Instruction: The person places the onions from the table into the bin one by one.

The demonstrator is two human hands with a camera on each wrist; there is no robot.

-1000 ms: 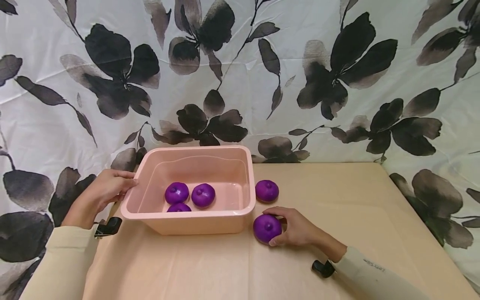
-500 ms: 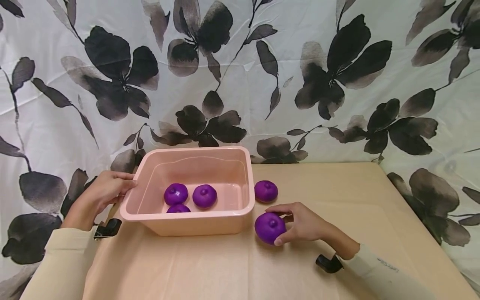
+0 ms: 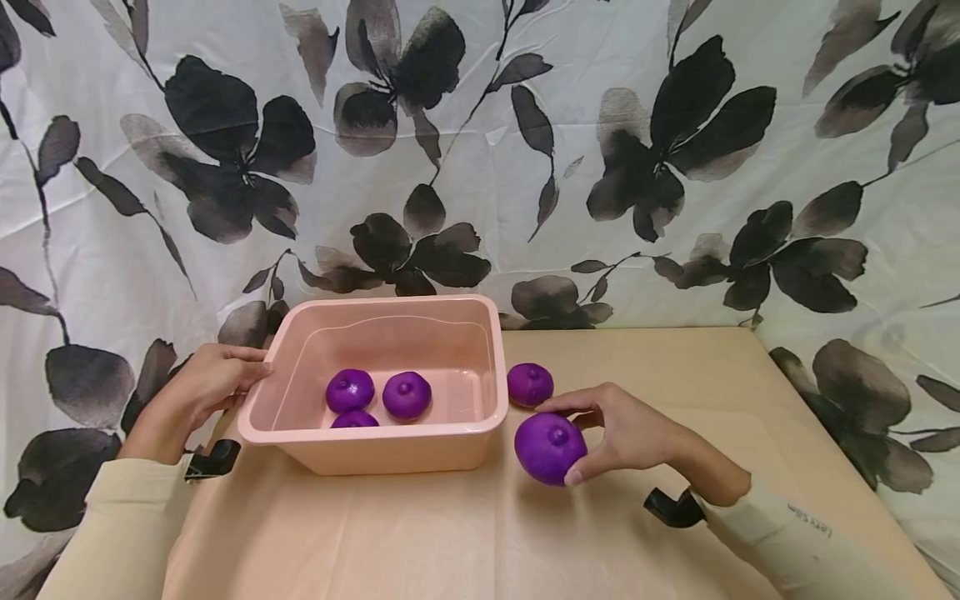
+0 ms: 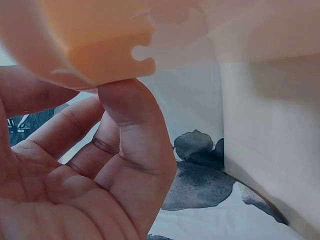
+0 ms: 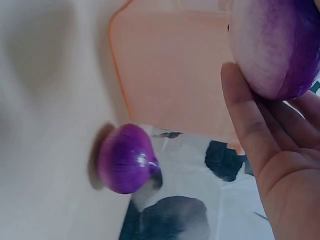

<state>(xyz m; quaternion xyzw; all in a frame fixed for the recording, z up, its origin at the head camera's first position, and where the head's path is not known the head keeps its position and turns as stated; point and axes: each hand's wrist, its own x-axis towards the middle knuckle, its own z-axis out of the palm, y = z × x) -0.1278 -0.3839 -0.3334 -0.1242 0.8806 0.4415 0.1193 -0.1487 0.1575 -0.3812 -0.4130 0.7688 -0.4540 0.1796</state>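
Fingers [image 3: 581,399] and thumb of the person's right hand [image 3: 636,429] are clamped on a round, glossy purple onion [image 3: 550,448] with a small nub, holding it above a smooth tan tabletop [image 3: 420,542], just right of a pale pink rectangular plastic tub [image 3: 397,454]. The right wrist view shows a paler, whitish side to this held onion. Well apart from it, the left hand [image 3: 204,385] pinches the rim at the tub's left side between thumb and fingers. Two whole-looking purple onions, a left one [image 3: 349,390] and a right one [image 3: 407,395], sit inside the tub, with a third onion [image 3: 355,419] partly hidden behind the near wall. Another shiny purple onion [image 3: 530,384] rests on the tabletop near the tub's right side, farther than the held one. On the far side hangs a white cloth printed with dark grey flowers [image 3: 495,150]
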